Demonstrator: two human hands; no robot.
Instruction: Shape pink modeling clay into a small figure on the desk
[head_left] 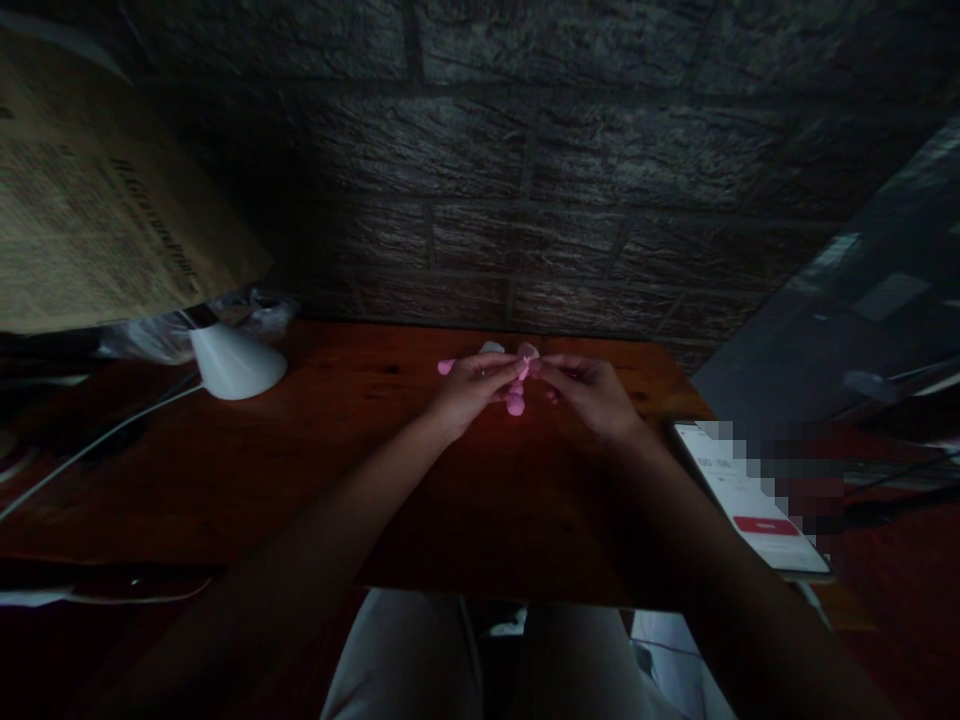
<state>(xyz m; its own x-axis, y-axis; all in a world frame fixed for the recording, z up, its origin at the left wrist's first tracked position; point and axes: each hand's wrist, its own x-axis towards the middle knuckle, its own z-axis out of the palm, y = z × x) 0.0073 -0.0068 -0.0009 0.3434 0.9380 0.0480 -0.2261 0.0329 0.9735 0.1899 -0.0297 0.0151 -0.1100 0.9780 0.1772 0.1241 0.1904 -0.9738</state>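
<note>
Both of my hands meet over the wooden table, fingertips almost touching. Thumb and fingers of my left hand (474, 388) pinch a small pink piece (524, 368), perhaps modelling clay. The fingertips of my right hand (596, 395) are closed at the same piece from the other side. Just below the left fingers shows a rounded pink lump (516, 404); whether it joins the pinched piece I cannot tell. Another pink lump (446, 367) pokes out left of my left hand. Behind the hands are a pale pink round piece (529, 350) and a whitish piece (491, 347), both partly hidden.
A white lamp-like base (236, 362) with a cable stands on the left of the table (315, 450), below a large printed brown paper shape (112, 200). At the right edge lies a lit phone (739, 490). A brick-patterned wall (480, 170) rises behind. The room is dim.
</note>
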